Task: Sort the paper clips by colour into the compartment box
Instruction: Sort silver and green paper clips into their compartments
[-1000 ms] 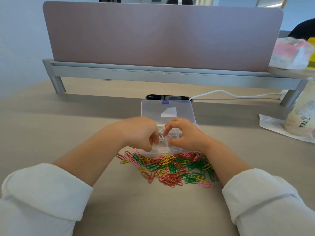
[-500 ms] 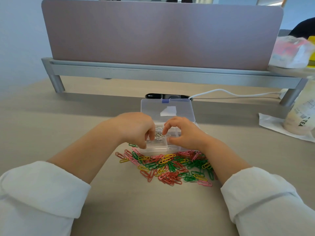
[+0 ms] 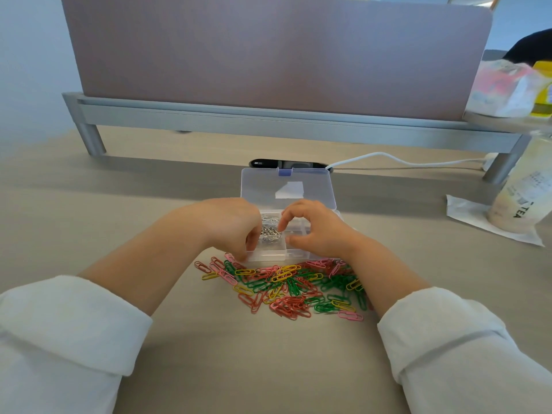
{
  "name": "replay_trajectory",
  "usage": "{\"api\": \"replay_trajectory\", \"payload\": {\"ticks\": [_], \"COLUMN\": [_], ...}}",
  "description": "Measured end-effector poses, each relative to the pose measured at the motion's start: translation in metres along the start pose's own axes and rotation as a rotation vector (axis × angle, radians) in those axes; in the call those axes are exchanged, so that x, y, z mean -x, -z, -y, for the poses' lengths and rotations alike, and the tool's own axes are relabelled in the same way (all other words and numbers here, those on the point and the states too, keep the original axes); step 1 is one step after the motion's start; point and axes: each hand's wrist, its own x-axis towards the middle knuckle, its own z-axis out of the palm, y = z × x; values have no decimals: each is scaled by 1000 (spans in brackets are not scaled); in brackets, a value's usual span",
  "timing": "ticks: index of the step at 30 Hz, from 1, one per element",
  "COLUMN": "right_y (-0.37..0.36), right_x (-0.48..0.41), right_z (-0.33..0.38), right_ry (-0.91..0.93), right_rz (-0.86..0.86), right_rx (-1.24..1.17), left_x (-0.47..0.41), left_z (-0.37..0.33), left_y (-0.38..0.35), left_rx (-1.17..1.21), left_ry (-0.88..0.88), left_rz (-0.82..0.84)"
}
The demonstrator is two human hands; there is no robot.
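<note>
The loose heap of pink, red, green and yellow wire paper clips lies about midway along the pale wooden table. It sits against the front wall of the small clear plastic compartment box, on the side toward the table's near edge. The box's hinged lid lies thrown back toward the far edge. A compartment on its left side holds a clump of silver clips.

Our left hand curls down over the box's near left corner, and we cannot tell whether it grips the wall, a clip or nothing. Our right hand is over the right compartments. Its forefinger and thumb stand apart in a hook, with nothing visible between them.

We judge the tangle to be the main hazard: one pinch may lift several hooked clips of mixed colours into one compartment. Pink and red look close enough to confuse. The box looks light, so pressure on its corner could tip it and spill the silver clips into the heap. Our forearms flank the heap and could drag clips toward the near edge.

The tea bottle on its paper napkin near the right edge stands well apart.
</note>
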Motion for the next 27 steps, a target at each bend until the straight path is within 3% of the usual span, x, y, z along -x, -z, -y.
{"api": "replay_trajectory", "payload": {"ticks": [8, 12, 14, 24, 27], "right_y": [1, 0, 0, 7, 8], "right_x": [0, 0, 0, 6, 7], "right_z": [1, 1, 1, 11, 17], "right_ry": [7, 23, 19, 18, 38], "right_rz": [-3, -9, -8, 12, 96], "right_rx": [-4, -8, -4, -29, 99], "left_x": [3, -3, -8, -4, -1], "left_z": [13, 17, 14, 27, 28], "left_y": [6, 4, -3, 0, 0], "left_rx": [213, 212, 148, 201, 177], "left_ry": [-30, 44, 80, 30, 12], "left_rz": [-47, -407, -463, -82, -72]}}
